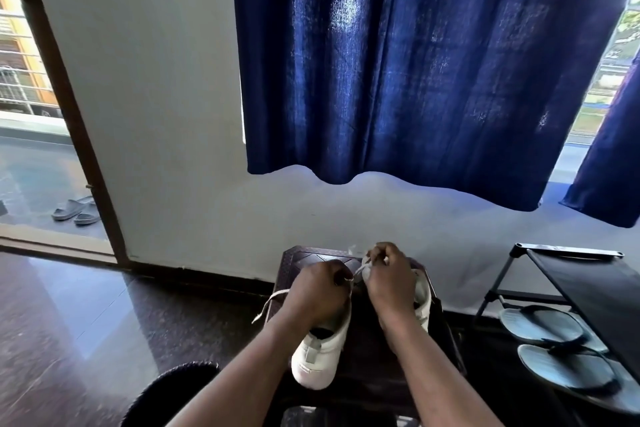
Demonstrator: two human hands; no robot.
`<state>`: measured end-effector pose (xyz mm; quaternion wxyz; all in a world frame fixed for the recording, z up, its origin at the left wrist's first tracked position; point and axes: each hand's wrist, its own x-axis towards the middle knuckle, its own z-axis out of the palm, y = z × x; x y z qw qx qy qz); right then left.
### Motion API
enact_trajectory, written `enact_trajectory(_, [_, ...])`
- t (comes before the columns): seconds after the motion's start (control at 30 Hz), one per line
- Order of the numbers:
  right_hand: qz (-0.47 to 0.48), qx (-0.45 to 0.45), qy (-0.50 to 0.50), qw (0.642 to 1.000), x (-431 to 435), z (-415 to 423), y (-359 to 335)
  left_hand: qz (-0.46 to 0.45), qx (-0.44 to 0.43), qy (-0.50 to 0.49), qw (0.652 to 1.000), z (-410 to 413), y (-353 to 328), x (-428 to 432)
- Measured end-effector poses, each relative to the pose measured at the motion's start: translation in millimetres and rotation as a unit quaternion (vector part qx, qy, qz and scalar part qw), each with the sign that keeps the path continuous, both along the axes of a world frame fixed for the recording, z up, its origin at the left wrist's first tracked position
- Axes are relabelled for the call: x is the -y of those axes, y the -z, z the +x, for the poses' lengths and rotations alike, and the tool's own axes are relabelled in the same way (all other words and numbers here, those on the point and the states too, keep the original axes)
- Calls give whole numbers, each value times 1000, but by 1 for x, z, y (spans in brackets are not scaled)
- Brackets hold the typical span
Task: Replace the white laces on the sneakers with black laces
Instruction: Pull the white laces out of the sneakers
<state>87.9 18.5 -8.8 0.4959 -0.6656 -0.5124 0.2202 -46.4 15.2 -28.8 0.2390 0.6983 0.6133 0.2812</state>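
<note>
Two white sneakers stand on a dark stool (301,258) in front of me. The left sneaker (320,354) shows its heel toward me; the right sneaker (423,298) is mostly hidden under my right wrist. My left hand (318,291) pinches a white lace (273,302) whose loose end trails off to the left. My right hand (389,276) pinches another stretch of white lace near the toe end. No black laces are in view.
A shoe rack (568,253) with flip-flops (540,326) stands at the right. A blue curtain (415,62) hangs above. An open doorway at the left shows grey slippers (74,210). A dark round object (173,388) sits near my left forearm.
</note>
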Motion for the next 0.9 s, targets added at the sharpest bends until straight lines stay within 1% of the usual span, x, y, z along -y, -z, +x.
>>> enact_trajectory(0.1, [42, -93, 9, 995, 3, 7, -24, -5, -4, 19, 1000, 2, -1, -2])
enact_trajectory(0.13, [48, -108, 7, 993, 6, 10, -30, -4, -23, 32, 999, 3, 0, -3])
enact_trajectory(0.17, [52, -106, 1, 993, 10, 12, -36, 10, -63, 43, 997, 3, 2, -3])
enact_trajectory(0.2, [51, -73, -9, 996, 14, 14, -40, 25, -119, 47, 992, 3, 4, -3])
enact_trajectory(0.23, [40, -7, -26, 999, 19, 16, -42, 40, -162, 38, 985, 1, 9, -2])
enact_trajectory(0.27, [10, 89, -50, 995, 23, 17, -44, 51, -182, 20, 982, -1, 12, -1])
enact_trajectory(0.3, [-38, 201, -77, 976, 26, 16, -44, 62, -182, 2, 981, -4, 16, 1])
enact_trajectory(0.33, [-93, 312, -104, 940, 27, 15, -44, 70, -168, -11, 983, -6, 18, 1])
enact_trajectory(0.37, [-149, 402, -132, 894, 28, 13, -42, 78, -140, -22, 987, -9, 20, 2])
enact_trajectory(0.4, [-201, 458, -162, 851, 30, 10, -39, 81, -107, -31, 990, -11, 21, 3])
enact_trajectory(0.43, [-249, 488, -190, 814, 32, 8, -36, 83, -79, -37, 993, -11, 20, 5])
enact_trajectory(0.47, [-282, 502, -210, 790, 32, 8, -31, 81, -59, -38, 994, -12, 19, 6])
enact_trajectory(0.5, [-294, 508, -218, 780, 32, 8, -27, 81, -52, -37, 995, -12, 18, 6])
enact_trajectory(0.53, [-287, 503, -217, 786, 29, 10, -22, 81, -52, -35, 995, -12, 18, 8])
enact_trajectory(0.57, [-259, 494, -203, 805, 27, 12, -20, 81, -56, -34, 995, -11, 17, 8])
enact_trajectory(0.63, [-154, 440, -165, 869, 21, 18, -21, 84, -56, -39, 994, -10, 18, 8])
enact_trajectory(0.7, [-36, 363, -122, 923, 18, 23, -22, 79, -42, -49, 995, -10, 21, 7])
enact_trajectory(0.77, [52, 258, -74, 962, 18, 25, -20, 71, -25, -59, 995, -9, 24, 8])
enact_trajectory(0.8, [71, 202, -51, 976, 15, 26, -13, 72, -17, -66, 995, -9, 25, 8])
enact_trajectory(0.83, [68, 125, -35, 989, 14, 23, -10, 73, -7, -74, 995, -9, 25, 9])
enact_trajectory(0.87, [49, 22, -40, 998, 13, 20, -5, 72, 3, -84, 994, -9, 26, 9])
enact_trajectory(0.9, [25, -76, -48, 996, 13, 16, -2, 71, 8, -93, 993, -9, 26, 10])
